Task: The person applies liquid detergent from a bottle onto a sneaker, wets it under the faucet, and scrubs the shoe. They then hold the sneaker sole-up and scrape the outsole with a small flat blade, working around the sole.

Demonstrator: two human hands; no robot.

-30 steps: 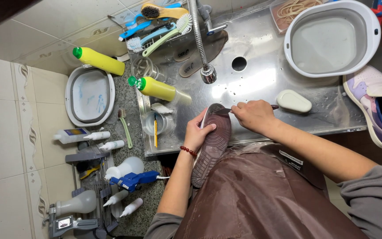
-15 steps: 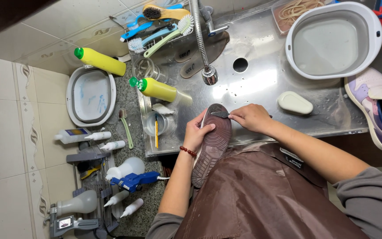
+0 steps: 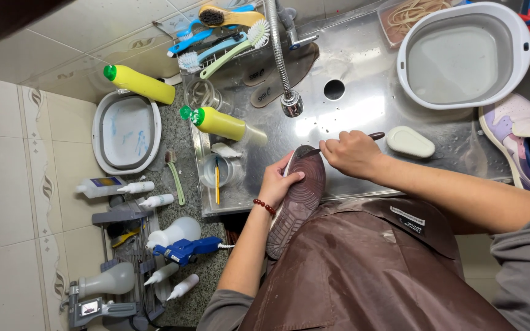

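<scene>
My left hand (image 3: 279, 181) grips the side of a shoe (image 3: 299, 201) turned sole up, its brown grooved sole facing me over the near edge of the steel sink (image 3: 363, 110). My right hand (image 3: 352, 153) holds a thin dark-handled tool (image 3: 374, 136), its tip at the toe end of the sole. A red bead bracelet sits on my left wrist. A brown apron (image 3: 369, 270) covers my lap beneath the shoe.
A faucet (image 3: 282, 55) hangs over the sink, by a drain hole (image 3: 334, 89) and two insoles. A white soap bar (image 3: 410, 141), white basin (image 3: 464, 54), purple sneaker (image 3: 522, 147), yellow bottles (image 3: 219, 123), brushes (image 3: 222, 37), a small tub (image 3: 125, 131) and spray bottles (image 3: 173, 242) surround it.
My right hand moved off the soap-side of the sink and shifted toward the shoe's toe. It now shows a thin tool against the sole. The left hand kept its hold.
</scene>
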